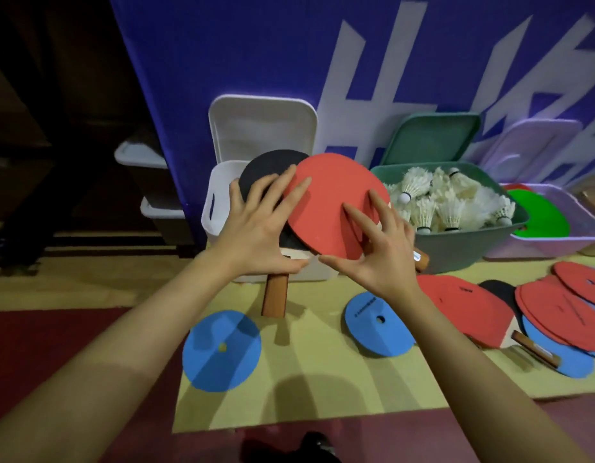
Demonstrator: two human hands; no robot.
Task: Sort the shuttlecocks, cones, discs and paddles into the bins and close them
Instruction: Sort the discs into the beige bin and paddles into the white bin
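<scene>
Over the white bin (219,202), two hands steady a pair of paddles: the left hand (259,228) lies spread and flat on the black-faced paddle (259,172), the right hand (376,242) props the red-faced paddle (333,198) with straight fingertips — apparently squaring both to drop them in, handles trailing over the near rim. All three bins stand with lids raised, ready for filling. The green bin (463,245) is heaped with shuttlecocks (446,202), too many to count; the lilac bin (563,238) holds a green disc (539,215). On the floor, well apart from the bins, two blue discs (222,349) lie singly, beside a third paddle (466,305) in an overlapping stack of red and blue discs (563,312) — its number unclear.
</scene>
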